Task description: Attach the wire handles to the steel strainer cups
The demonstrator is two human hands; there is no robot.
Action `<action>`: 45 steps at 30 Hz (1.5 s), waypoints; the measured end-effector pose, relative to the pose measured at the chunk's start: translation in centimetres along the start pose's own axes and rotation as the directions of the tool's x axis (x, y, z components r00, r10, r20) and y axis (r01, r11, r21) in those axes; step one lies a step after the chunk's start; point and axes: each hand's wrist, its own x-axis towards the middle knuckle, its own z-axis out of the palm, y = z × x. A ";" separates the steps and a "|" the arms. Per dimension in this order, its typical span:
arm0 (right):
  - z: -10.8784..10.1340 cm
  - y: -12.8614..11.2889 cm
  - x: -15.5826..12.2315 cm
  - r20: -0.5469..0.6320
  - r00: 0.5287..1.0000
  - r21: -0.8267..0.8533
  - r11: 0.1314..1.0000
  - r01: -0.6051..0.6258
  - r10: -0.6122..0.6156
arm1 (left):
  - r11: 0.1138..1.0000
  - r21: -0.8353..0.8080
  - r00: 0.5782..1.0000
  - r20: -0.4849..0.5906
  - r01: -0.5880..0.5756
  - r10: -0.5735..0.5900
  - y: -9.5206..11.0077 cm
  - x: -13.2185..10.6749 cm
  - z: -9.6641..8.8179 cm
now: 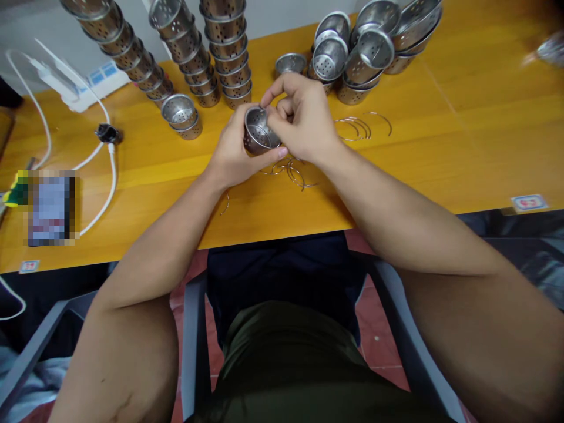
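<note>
- The metal cup point(262, 132) sits between the person's two hands, over the wooden table point(440, 153), mouth tipped up toward the person.
- The left hand point(233, 144) wraps the cup's left side, gripping it: the thumb stretches along the near wall, and the fingers go out of sight behind the cup.
- The left forearm slants up to the cup from the near left, elbow bent and out over the table's edge.
- The right hand point(304, 111) arches above the cup's right side, wrist bent, index finger hooked over to the far rim, thumb angled down across the mouth. The two tips come close together at the rim; I can't tell whether they pinch anything.
- The right forearm reaches the cup from the near right, its elbow spread wide.
- Thin wire pieces point(289, 170) lie just on the near side of the cup, with more curved wires point(361, 127) off to its right.
- Beyond the cup, tall stacks point(228, 50) of perforated cups rise to the left, and a jumbled pile point(370, 56) stands to the right.
</note>
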 end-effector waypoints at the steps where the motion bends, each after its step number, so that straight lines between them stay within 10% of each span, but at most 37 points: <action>1: -0.1 0.0 0.0 -0.001 1.000 0.011 1.000 -0.001 0.001 | 1.000 -0.006 1.000 -0.003 0.010 -0.010 0.1 0.0 0.0; 11: -4.5 -0.1 0.3 0.448 0.893 0.276 0.957 -0.093 -0.042 | 0.922 -0.330 0.979 0.091 0.203 -0.184 0.7 0.4 0.1; 23: -3.6 -0.7 0.4 0.382 0.924 0.286 0.951 -0.119 0.001 | 0.991 -0.128 0.999 -0.015 0.039 -0.042 -3.2 -0.1 -0.3; 45: -3.0 0.4 0.2 0.395 0.917 0.286 0.942 -0.173 0.048 | 0.997 -0.019 0.997 0.007 0.075 -0.075 -2.0 0.2 -0.7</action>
